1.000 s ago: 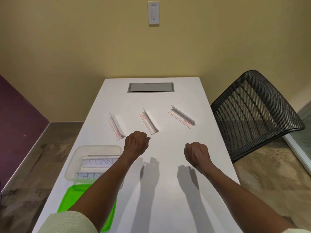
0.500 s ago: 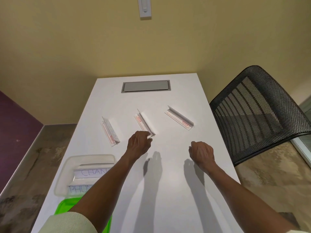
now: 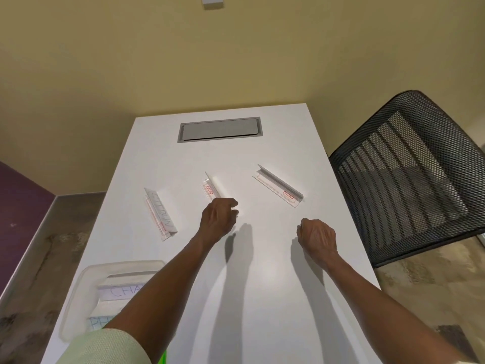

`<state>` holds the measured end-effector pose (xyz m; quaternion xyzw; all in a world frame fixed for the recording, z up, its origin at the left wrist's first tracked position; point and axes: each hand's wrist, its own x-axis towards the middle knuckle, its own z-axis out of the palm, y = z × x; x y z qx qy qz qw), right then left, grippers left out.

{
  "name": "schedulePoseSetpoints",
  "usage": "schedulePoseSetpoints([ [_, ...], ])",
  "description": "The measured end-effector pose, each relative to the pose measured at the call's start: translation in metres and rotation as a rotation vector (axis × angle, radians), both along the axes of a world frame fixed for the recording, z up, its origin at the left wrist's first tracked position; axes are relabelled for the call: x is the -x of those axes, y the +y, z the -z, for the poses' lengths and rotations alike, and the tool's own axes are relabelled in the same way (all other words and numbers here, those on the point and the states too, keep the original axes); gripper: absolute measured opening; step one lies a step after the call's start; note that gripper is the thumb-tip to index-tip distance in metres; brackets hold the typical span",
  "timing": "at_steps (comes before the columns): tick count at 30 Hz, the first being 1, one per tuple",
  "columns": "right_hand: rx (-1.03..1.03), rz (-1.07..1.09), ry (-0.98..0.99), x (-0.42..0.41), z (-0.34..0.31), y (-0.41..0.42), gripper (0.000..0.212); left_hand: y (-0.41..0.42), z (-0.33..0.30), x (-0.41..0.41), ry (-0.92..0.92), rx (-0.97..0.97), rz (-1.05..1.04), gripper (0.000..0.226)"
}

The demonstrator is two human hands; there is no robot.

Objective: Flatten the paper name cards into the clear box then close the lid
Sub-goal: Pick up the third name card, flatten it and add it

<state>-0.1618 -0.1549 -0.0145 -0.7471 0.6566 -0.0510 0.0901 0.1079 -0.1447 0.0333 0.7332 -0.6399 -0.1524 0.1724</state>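
Three folded paper name cards stand on the white table (image 3: 262, 285): a left name card (image 3: 160, 214), a middle name card (image 3: 211, 187) and a right name card (image 3: 278, 189). My left hand (image 3: 217, 219) has its fingers curled over the near end of the middle card and hides that end. My right hand (image 3: 319, 236) hovers in a loose fist, holding nothing, nearer to me than the right card. The clear box (image 3: 86, 285) sits at the near left, partly behind my left forearm. It holds flat cards (image 3: 120, 291) with blue lettering.
A grey cable hatch (image 3: 219, 130) is set into the far end of the table. A black mesh chair (image 3: 409, 174) stands close to the right edge. A sliver of green lid (image 3: 164, 359) shows under my left sleeve at the bottom edge.
My left hand has reached forward onto the near end of the middle card. My right hand has drifted slightly forward. The view has tilted up, so the green lid is almost out of frame.
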Motion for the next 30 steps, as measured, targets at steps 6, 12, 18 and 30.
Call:
schedulePoseSetpoints([
  [6,-0.016,0.018,-0.025,0.004,0.013,-0.027,0.04,-0.039,0.002,0.006,0.019,-0.072,-0.018,0.03],
  [12,-0.017,0.05,-0.041,0.003,0.024,-0.057,0.047,-0.077,0.013,0.009,0.028,-0.082,-0.009,0.029],
  [18,-0.066,0.135,-0.036,0.002,0.036,-0.083,0.034,-0.12,0.033,0.007,-0.032,0.071,0.071,0.023],
  [30,-0.171,0.469,-0.318,0.005,0.065,-0.135,0.043,-0.213,0.069,0.021,0.083,-0.105,-0.06,0.018],
])
